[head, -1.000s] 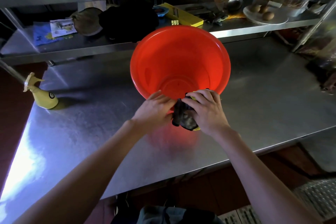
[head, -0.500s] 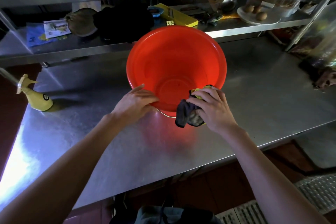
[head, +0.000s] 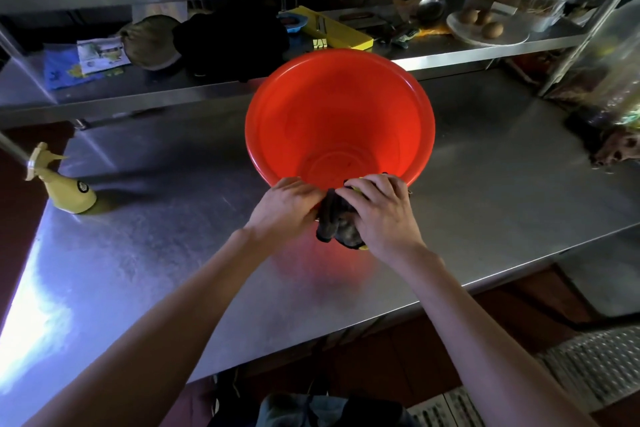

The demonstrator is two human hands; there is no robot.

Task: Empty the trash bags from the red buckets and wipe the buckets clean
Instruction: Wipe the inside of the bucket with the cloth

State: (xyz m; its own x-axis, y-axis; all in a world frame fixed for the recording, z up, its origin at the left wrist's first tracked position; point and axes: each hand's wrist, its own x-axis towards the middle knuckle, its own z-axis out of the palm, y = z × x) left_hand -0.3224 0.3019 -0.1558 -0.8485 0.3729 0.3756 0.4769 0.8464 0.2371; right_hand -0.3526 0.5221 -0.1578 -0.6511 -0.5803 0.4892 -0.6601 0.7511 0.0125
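A red bucket (head: 339, 114) stands upright on the steel table (head: 156, 253), its inside bare and no bag in it. My right hand (head: 381, 215) grips a dark grey cloth with a yellow edge (head: 334, 227) and presses it over the bucket's near rim. My left hand (head: 287, 208) lies against the near rim just left of the cloth, fingers curled onto the rim and touching the cloth's edge.
A yellow spray bottle (head: 65, 189) stands at the table's left edge. Behind the bucket a low shelf (head: 138, 94) carries papers, a dark bundle, a yellow box (head: 332, 33) and a plate with round items (head: 485, 28). Clutter sits at the far right.
My left hand slid right along the near rim until it met the cloth. My right hand moved the cloth a little along the rim.
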